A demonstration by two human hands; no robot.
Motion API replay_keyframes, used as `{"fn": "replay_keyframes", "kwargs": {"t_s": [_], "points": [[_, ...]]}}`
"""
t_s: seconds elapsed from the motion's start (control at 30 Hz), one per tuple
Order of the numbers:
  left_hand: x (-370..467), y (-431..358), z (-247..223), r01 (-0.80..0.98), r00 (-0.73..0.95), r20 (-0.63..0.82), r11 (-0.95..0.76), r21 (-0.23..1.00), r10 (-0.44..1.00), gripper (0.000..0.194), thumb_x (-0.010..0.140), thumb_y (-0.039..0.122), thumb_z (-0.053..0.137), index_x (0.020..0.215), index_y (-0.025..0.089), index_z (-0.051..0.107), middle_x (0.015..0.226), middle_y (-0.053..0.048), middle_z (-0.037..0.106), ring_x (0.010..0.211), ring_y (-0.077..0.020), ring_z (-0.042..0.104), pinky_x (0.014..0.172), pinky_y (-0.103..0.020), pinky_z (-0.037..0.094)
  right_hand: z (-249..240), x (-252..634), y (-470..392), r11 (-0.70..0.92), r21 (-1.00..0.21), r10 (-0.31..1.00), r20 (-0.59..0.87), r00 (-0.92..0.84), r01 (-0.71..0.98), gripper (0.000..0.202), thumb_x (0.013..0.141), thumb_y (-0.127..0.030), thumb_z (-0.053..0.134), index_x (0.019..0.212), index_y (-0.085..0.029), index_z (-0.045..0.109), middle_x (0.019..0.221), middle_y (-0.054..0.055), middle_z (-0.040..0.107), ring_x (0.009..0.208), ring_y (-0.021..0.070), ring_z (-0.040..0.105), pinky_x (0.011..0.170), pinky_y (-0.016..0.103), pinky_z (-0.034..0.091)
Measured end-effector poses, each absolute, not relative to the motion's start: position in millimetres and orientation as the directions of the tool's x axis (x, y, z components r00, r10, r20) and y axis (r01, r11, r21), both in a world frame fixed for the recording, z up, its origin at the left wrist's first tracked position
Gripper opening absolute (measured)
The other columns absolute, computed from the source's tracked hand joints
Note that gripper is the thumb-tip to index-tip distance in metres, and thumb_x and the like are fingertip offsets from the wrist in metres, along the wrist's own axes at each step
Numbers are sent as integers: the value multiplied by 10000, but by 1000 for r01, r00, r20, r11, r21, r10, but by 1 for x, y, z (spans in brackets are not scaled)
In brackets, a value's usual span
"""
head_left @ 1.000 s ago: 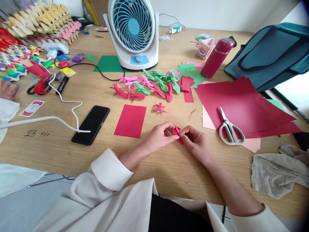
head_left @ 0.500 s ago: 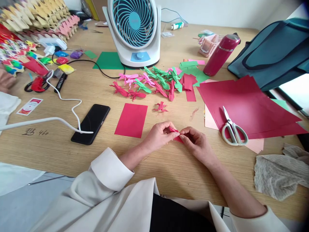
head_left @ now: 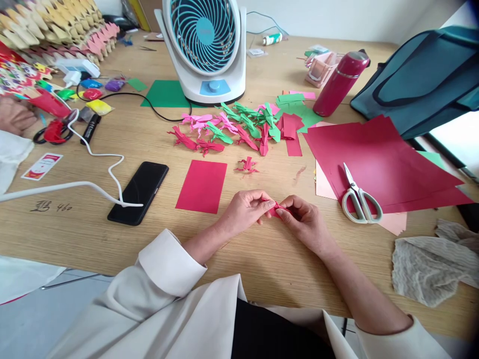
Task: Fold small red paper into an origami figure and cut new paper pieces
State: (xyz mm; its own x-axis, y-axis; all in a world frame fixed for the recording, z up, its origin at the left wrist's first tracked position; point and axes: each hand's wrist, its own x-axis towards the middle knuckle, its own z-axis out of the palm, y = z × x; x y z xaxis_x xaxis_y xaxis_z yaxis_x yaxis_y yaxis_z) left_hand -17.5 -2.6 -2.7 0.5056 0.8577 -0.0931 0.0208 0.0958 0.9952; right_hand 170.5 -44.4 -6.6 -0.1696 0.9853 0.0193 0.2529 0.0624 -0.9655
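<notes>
Between my two hands is a small piece of folded red paper (head_left: pixel 276 208), partly hidden by the fingers. My left hand (head_left: pixel 248 212) pinches its left end, thumb against fingertips. On the other side, my right hand (head_left: pixel 304 219) is closed on the right end. Just beyond them lies a small folded red paper figure (head_left: pixel 247 165) with thin leg-like points. A flat red paper rectangle (head_left: pixel 202 186) rests left of it. Farther back is a loose pile of folded pink, green and red paper figures (head_left: pixel 245 122).
Right of my hands, white-handled scissors (head_left: pixel 361 202) lie on large red sheets (head_left: pixel 385 164). A phone (head_left: pixel 138 193) with a white cable is at left. A fan (head_left: pixel 213 85), a red bottle (head_left: pixel 340 82) and a teal bag (head_left: pixel 415 85) stand behind. Another person's hand (head_left: pixel 17 115) shows at far left.
My fingers have shifted on the folded red paper, and more of it shows between them. At far left, the other person's hand has come further into view.
</notes>
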Motion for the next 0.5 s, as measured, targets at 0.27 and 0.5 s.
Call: {"fn": "replay_keyframes", "kwargs": {"t_s": [0.27,0.5], "points": [[-18,-2,-3,81,481,-91,59,995,872,295,883,420,611,901,136,689,706,-14,646,602,-91,575,495,-166,478,-8,173,-44,55,-950,990,11,-143,308,187,912,-369,629,855,-192,626,737,2,617,642,127,511,588,254,388],[-20,0,2,274,481,71,-226,935,874,127,856,257,644,801,154,694,779,7,672,613,-59,540,526,-151,396,-1,170,-45,42,-908,988,-25,-152,417,205,887,-377,646,815,-186,639,682,-13,594,594,115,463,540,245,344]]}}
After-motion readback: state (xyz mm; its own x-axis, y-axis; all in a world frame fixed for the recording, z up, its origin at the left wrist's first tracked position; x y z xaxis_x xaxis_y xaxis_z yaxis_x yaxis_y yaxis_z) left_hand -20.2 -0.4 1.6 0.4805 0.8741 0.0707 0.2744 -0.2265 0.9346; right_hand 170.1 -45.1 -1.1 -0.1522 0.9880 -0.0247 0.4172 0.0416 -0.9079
